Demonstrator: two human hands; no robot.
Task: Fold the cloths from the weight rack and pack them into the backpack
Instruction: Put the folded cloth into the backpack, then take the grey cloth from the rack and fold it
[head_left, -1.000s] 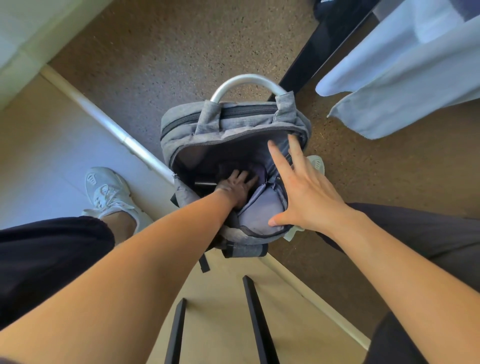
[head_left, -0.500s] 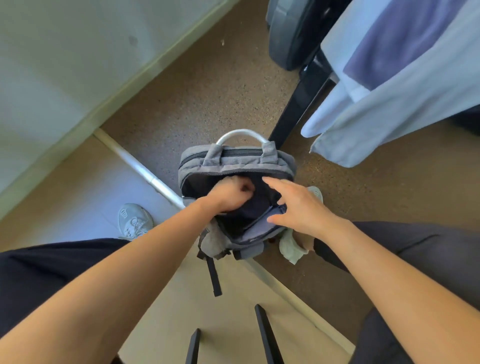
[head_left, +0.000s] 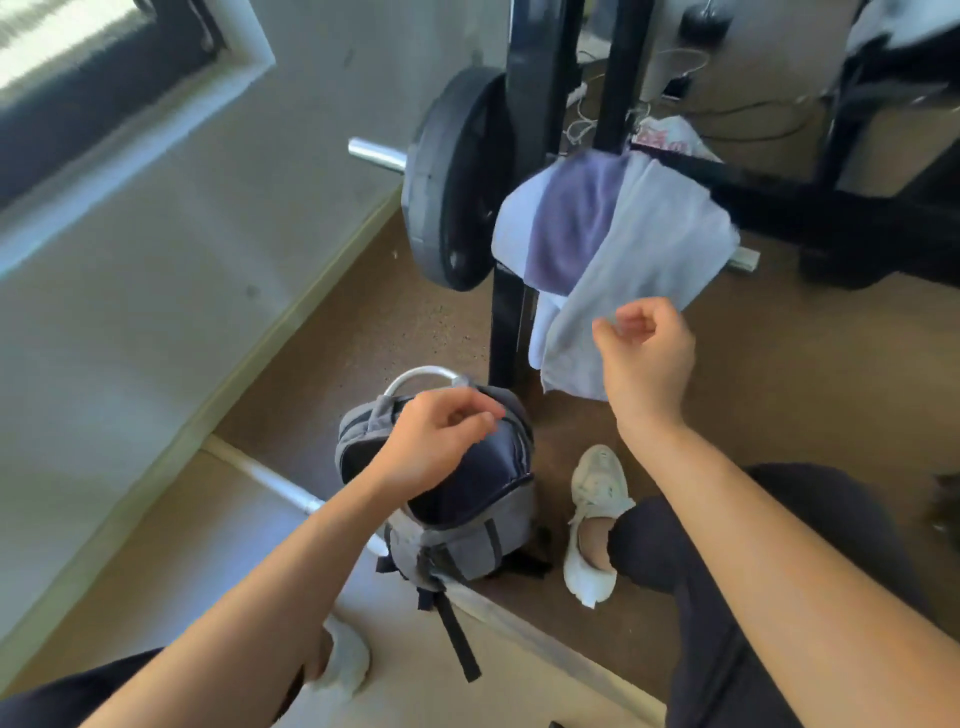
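Left hand (head_left: 441, 441), loosely curled and empty, hangs over the open backpack (head_left: 467, 551) at lower centre. Right hand (head_left: 644, 353), likewise empty, is beside the cloths (head_left: 649, 249) draped on the weight rack (head_left: 540, 78). Tugging one could drag another onto the floor (head_left: 779, 364).

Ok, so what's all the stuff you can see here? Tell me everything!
backpack: one, grey, open on the floor
rack: one, black, behind the backpack
purple cloth: one, draped on the rack
pale cloths: two it seems, light blue, beside it on the rack
weight plate: one, black, beside the rack
shoes: two, white, either side of the backpack
left hand: loosely curled, empty, over the backpack
right hand: loosely curled, empty, near the pale cloths
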